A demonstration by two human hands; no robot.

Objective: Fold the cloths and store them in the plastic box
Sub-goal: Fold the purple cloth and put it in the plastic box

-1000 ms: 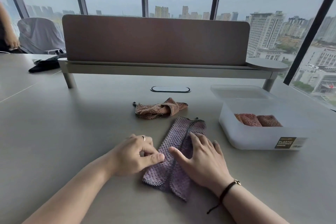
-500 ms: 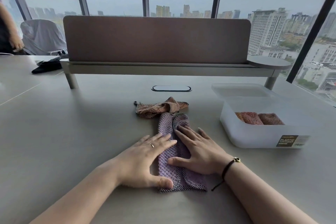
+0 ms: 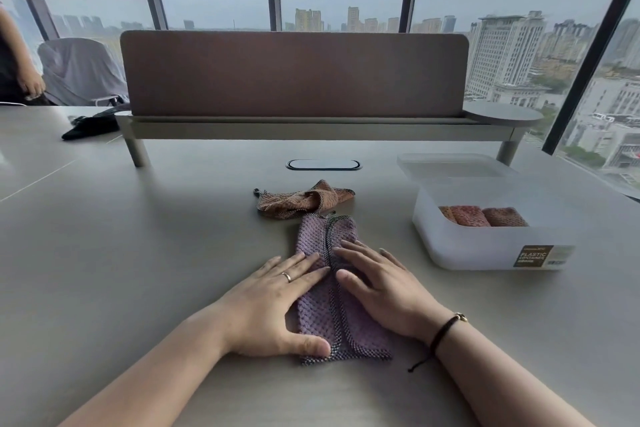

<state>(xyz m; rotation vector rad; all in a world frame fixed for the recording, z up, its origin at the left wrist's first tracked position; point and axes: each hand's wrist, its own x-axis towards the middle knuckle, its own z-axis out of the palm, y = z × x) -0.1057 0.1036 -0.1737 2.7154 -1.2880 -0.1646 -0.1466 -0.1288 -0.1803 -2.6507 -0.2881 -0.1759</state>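
- Pressing flat on the purple waffle-weave cloth with dark stitched edging (image 3: pixel 327 291), the left hand (image 3: pixel 273 302) lies palm down with its fingers straight and slightly spread, thumb stretched along the cloth's near edge; a thin ring sits on one finger.
- The right hand (image 3: pixel 381 288) rests palm down on the cloth's other half, fingers straight and a little apart, holding nothing; a dark cord bracelet (image 3: pixel 441 334) circles its wrist.
- The purple cloth lies on the grey table (image 3: pixel 138 253) folded into a long narrow strip, its two dark-edged sides meeting along the middle between the hands.
- At 12 o'clock from that strip, touching or just short of its far end, a brown woven cloth (image 3: pixel 301 199) lies crumpled and unfolded.
- At 2 o'clock stands the translucent white plastic box with a brown label (image 3: pixel 485 246), open, with rolled reddish-brown cloths (image 3: pixel 481 216) side by side inside.
- Behind the box, its clear lid (image 3: pixel 453 166) lies flat on the table.
- At the table's far side stands a brown desk divider panel (image 3: pixel 294 73) on a grey shelf, with an oval cable port (image 3: pixel 323 165) before it.
- At 10 o'clock, far off, a black object (image 3: pixel 91 126) lies on the table.
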